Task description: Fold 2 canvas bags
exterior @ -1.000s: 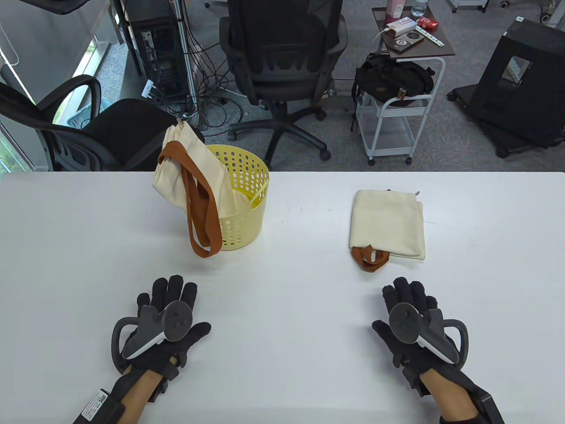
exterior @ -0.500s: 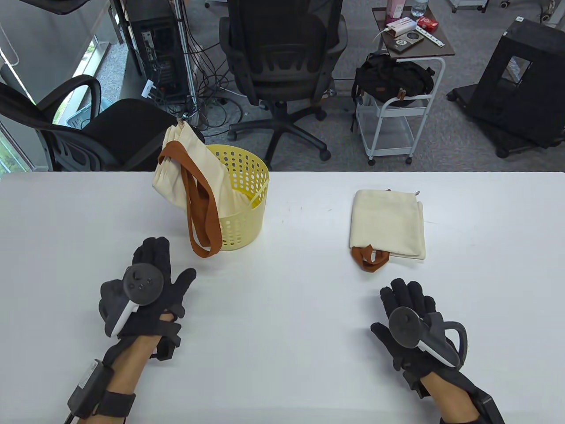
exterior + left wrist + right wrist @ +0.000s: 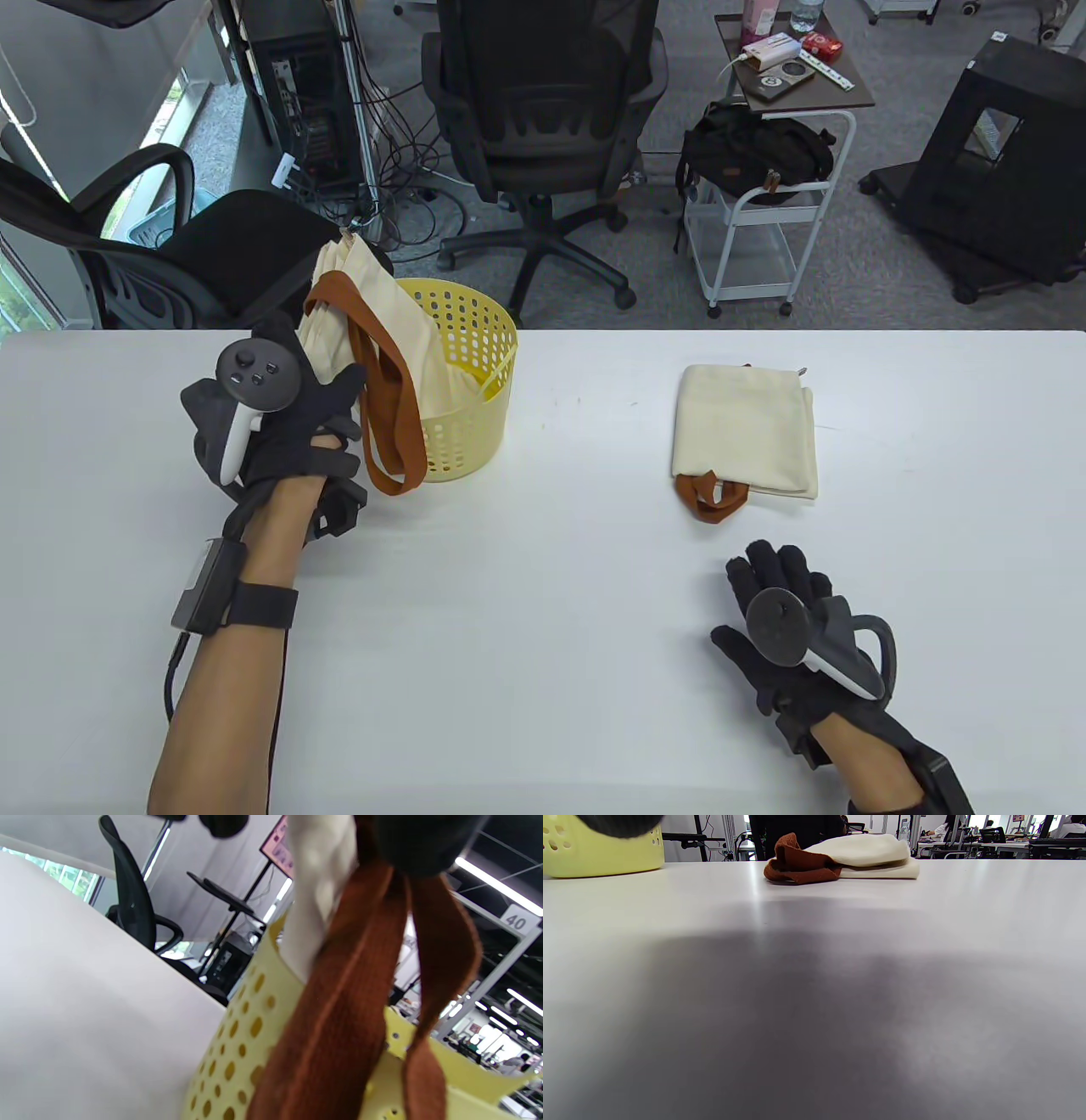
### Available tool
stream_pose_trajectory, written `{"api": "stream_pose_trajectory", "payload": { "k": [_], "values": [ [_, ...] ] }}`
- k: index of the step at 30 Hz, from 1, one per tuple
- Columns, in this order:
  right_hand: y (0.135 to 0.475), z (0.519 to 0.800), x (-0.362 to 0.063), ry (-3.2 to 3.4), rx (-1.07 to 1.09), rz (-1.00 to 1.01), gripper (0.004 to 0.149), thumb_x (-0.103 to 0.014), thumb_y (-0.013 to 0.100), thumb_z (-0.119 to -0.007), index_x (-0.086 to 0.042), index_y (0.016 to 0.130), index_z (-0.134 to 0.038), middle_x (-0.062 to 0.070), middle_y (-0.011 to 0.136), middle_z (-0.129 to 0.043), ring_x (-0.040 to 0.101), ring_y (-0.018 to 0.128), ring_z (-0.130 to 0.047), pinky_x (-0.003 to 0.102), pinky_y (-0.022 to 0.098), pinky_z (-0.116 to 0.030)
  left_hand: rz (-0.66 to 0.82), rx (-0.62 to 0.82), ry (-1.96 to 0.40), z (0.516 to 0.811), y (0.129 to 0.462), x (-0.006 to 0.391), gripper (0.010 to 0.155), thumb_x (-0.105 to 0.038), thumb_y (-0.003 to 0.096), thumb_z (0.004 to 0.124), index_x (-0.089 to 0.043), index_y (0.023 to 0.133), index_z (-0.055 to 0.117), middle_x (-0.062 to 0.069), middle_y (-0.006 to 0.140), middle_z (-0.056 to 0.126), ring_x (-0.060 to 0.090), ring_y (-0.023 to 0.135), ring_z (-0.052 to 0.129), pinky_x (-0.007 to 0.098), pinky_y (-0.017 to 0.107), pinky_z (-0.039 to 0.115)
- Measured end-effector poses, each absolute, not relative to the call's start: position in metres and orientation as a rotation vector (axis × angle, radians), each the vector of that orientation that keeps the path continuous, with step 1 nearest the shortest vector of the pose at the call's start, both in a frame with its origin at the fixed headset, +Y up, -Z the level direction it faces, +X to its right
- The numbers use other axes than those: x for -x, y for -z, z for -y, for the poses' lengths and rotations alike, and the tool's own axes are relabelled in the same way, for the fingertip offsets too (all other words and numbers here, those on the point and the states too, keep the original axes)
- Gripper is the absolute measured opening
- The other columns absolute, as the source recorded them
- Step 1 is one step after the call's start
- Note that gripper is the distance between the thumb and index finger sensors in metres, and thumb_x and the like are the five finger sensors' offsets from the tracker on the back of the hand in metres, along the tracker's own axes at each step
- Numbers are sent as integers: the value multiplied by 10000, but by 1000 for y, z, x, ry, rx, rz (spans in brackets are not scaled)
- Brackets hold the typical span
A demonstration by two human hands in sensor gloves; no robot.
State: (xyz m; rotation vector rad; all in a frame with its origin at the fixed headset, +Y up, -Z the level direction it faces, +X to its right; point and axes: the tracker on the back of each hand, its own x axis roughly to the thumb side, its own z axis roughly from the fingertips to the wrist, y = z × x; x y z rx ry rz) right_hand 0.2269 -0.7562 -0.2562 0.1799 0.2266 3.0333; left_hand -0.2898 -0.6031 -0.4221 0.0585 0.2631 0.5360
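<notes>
Cream bag point(image 3: 356, 340) slumped over basket rim, brown straps hanging; folded bag point(image 3: 745, 429) flat, right.

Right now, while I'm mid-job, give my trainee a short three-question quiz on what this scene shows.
1. True or false: the folded canvas bag lies flat on the table, apart from the yellow basket.
2. Which hand is up at the unfolded canvas bag draped over the basket?
A. left hand
B. right hand
C. both
3. Fill in: the brown straps hang down the basket's ____ wall.

Key:
1. True.
2. A; whether it already grips the cloth cannot be told.
3. Outer.
</notes>
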Motion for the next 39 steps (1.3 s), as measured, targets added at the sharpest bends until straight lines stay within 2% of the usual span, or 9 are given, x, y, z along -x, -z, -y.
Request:
{"api": "stream_pose_trajectory", "payload": {
  "k": [1,4,6,7,11,19,23,31,39],
  "values": [
    [256,756,-227,-3033,-182,-230,758,-552,446,-668,-274,1073,-346,42,1157,-161,364,1063,-163,600,762,-255,-266,-55,-533,605,425,290,981,-541,425,808,-243,1040,104,71,1150,221,379,1084,592,598,811,492],
    [256,756,-227,-3030,-187,-229,758,-553,446,-667,-272,1073,-347,43,1157,-162,365,1062,-163,601,761,-257,-304,-121,-543,607,431,293,849,-482,429,832,-234,1054,313,56,1088,522,282,934,856,518,765,684],
    [256,755,-227,-3037,-177,-224,759,-554,445,-667,-272,1074,-350,45,1158,-165,368,1062,-167,603,761,-261,-319,-169,-556,606,431,295,784,-434,418,866,-228,1037,431,47,1010,667,191,763,1000,452,689,809],
    [256,755,-227,-3039,-173,-221,758,-554,446,-668,-271,1074,-351,44,1159,-167,367,1063,-168,603,762,-260,-328,-184,-565,606,431,297,766,-415,414,877,-228,1031,462,44,987,702,147,685,1036,417,662,849],
    [256,754,-229,-3031,-166,-216,758,-553,446,-669,-271,1074,-352,44,1159,-169,367,1064,-168,604,762,-262,-328,-262,-619,608,429,295,724,-374,406,900,-230,1013,532,37,939,771,113,607,1077,375,621,905],
    [254,752,-229,-3032,-168,-199,757,-555,446,-667,-272,1074,-353,46,1160,-176,374,1062,-173,603,761,-269,-263,-390,-667,606,423,278,687,-357,410,897,-248,1003,569,28,925,796,80,588,1090,354,621,931],
    [254,751,-229,-3033,-164,-195,757,-555,446,-668,-270,1074,-355,48,1160,-178,371,1064,-177,602,761,-269,-236,-421,-720,595,417,269,664,-344,422,879,-253,1003,570,30,931,787,101,601,1080,379,658,902],
    [255,750,-230,-3030,-160,-200,775,-550,441,-701,-268,1075,-356,50,1161,-176,372,1064,-177,602,763,-266,-128,-561,-756,554,393,260,651,-334,427,869,-263,1001,571,25,935,784,104,612,1083,391,692,883],
    [255,750,-230,-3024,-168,-199,770,-554,443,-689,-268,1074,-354,52,1161,-178,372,1065,-181,603,763,-270,16,-674,-877,497,345,272,628,-312,431,869,-279,994,594,-3,938,799,136,700,1113,400,698,881]
  ]
}}
